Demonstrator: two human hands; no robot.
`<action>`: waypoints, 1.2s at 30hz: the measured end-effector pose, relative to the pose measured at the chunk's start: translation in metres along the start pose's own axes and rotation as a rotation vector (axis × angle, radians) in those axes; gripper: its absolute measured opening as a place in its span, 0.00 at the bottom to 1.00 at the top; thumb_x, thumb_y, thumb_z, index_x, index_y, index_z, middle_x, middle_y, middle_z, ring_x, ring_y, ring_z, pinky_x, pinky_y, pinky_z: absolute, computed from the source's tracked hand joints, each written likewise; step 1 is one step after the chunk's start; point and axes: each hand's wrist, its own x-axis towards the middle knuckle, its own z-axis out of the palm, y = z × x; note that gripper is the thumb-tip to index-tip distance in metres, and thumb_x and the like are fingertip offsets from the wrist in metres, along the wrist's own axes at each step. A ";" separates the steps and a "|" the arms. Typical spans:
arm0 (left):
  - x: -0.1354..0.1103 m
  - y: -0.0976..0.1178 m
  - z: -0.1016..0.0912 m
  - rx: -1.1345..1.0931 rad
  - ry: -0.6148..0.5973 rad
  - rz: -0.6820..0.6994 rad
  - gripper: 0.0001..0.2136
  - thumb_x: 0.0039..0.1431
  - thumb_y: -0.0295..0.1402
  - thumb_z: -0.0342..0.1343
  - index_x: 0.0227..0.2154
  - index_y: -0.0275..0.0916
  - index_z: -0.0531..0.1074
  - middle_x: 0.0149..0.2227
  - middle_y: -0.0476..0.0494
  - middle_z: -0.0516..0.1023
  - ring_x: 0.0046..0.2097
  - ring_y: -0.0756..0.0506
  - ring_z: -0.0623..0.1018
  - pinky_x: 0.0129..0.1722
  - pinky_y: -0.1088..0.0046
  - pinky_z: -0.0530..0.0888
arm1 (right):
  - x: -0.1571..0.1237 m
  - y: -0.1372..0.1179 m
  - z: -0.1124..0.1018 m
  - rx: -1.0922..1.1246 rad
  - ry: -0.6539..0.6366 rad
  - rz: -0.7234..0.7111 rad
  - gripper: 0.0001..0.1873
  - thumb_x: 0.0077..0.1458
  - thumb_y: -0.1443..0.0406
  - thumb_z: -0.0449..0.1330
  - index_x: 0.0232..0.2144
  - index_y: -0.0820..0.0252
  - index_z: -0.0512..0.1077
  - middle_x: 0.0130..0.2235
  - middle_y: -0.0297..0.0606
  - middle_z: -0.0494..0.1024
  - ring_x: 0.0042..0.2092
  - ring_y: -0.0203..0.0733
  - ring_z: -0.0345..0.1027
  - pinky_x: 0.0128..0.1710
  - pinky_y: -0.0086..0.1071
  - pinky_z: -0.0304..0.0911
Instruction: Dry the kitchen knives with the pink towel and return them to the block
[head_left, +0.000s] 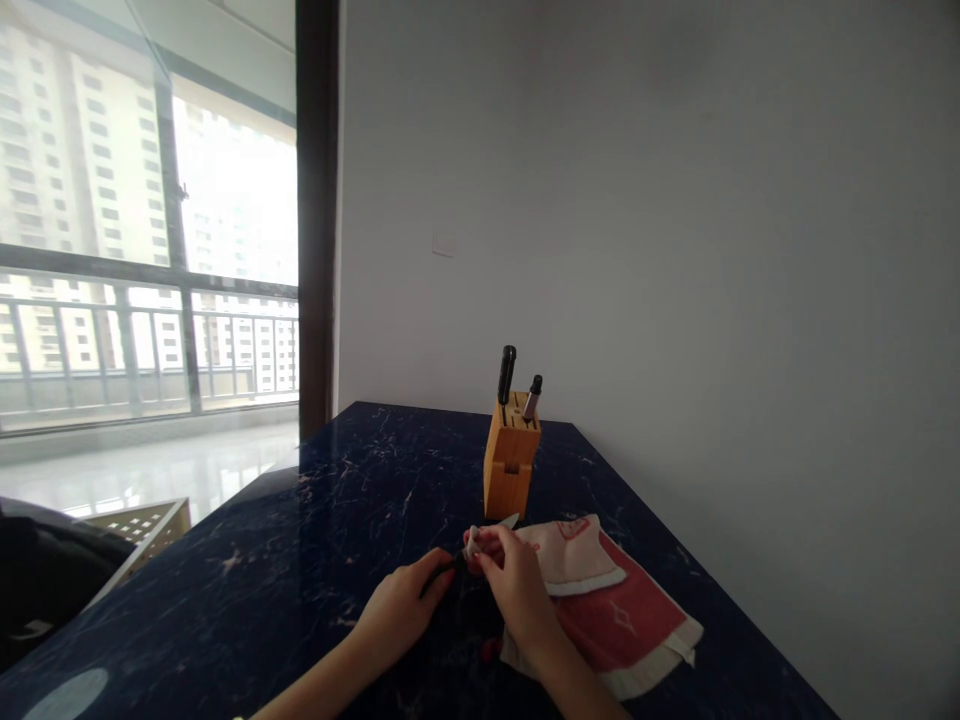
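Our left fingers (418,578) curl shut around a black knife handle (448,566), while our right fingers (487,566) pinch a white cloth (472,541) against the blade (510,521).

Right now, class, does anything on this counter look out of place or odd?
The wooden knife block shows empty slots: one knife is out, its dark handle gripped in the left hand, the right hand pinching something white on its blade.
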 end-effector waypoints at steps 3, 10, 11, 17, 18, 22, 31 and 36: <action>0.000 0.000 0.001 0.029 0.002 0.002 0.11 0.58 0.39 0.43 0.38 0.47 0.68 0.35 0.50 0.77 0.37 0.46 0.76 0.34 0.77 0.65 | 0.000 0.000 0.003 -0.003 -0.018 0.000 0.10 0.46 0.72 0.51 0.30 0.58 0.70 0.31 0.36 0.76 0.36 0.42 0.69 0.38 0.33 0.61; -0.001 0.000 0.002 0.051 0.012 -0.023 0.11 0.58 0.40 0.43 0.38 0.48 0.68 0.35 0.50 0.78 0.37 0.45 0.76 0.35 0.77 0.65 | -0.001 -0.003 0.001 -0.027 -0.043 0.009 0.09 0.44 0.73 0.51 0.22 0.57 0.69 0.29 0.35 0.76 0.39 0.43 0.70 0.39 0.33 0.61; -0.001 0.000 0.002 0.047 0.012 -0.025 0.11 0.58 0.39 0.43 0.39 0.48 0.68 0.35 0.50 0.78 0.37 0.45 0.76 0.35 0.76 0.65 | -0.001 -0.004 0.001 -0.015 -0.033 0.006 0.09 0.44 0.73 0.51 0.22 0.57 0.69 0.29 0.36 0.76 0.38 0.43 0.70 0.39 0.33 0.61; 0.000 0.001 0.001 0.034 0.011 -0.045 0.11 0.57 0.39 0.44 0.39 0.48 0.69 0.37 0.50 0.77 0.39 0.45 0.76 0.37 0.76 0.65 | 0.000 -0.006 0.004 -0.014 -0.002 -0.037 0.09 0.43 0.74 0.52 0.21 0.58 0.67 0.31 0.37 0.76 0.38 0.42 0.69 0.40 0.33 0.61; 0.000 0.001 0.001 0.040 0.012 -0.042 0.11 0.57 0.39 0.44 0.39 0.48 0.69 0.37 0.50 0.77 0.39 0.45 0.76 0.37 0.76 0.65 | -0.001 -0.007 0.004 -0.026 -0.012 -0.021 0.09 0.43 0.74 0.52 0.20 0.58 0.67 0.30 0.37 0.76 0.39 0.42 0.69 0.40 0.33 0.61; 0.000 0.000 0.002 0.067 -0.005 -0.021 0.11 0.58 0.39 0.43 0.38 0.48 0.68 0.35 0.50 0.78 0.38 0.45 0.76 0.35 0.76 0.65 | -0.002 -0.009 0.003 -0.044 0.002 -0.026 0.09 0.43 0.74 0.51 0.20 0.58 0.67 0.30 0.37 0.76 0.38 0.42 0.69 0.40 0.33 0.61; 0.000 0.001 0.004 0.055 -0.013 -0.072 0.11 0.58 0.39 0.43 0.40 0.49 0.68 0.37 0.50 0.78 0.41 0.45 0.76 0.38 0.75 0.65 | -0.002 -0.009 0.004 -0.063 0.014 -0.037 0.09 0.44 0.74 0.51 0.21 0.58 0.67 0.31 0.39 0.76 0.40 0.43 0.69 0.41 0.34 0.60; 0.000 -0.004 0.006 0.083 0.001 -0.037 0.11 0.59 0.39 0.42 0.41 0.48 0.66 0.38 0.49 0.78 0.41 0.45 0.76 0.38 0.75 0.65 | -0.002 -0.004 0.007 -0.098 0.030 -0.058 0.08 0.44 0.74 0.51 0.21 0.58 0.66 0.31 0.40 0.75 0.40 0.44 0.69 0.42 0.36 0.60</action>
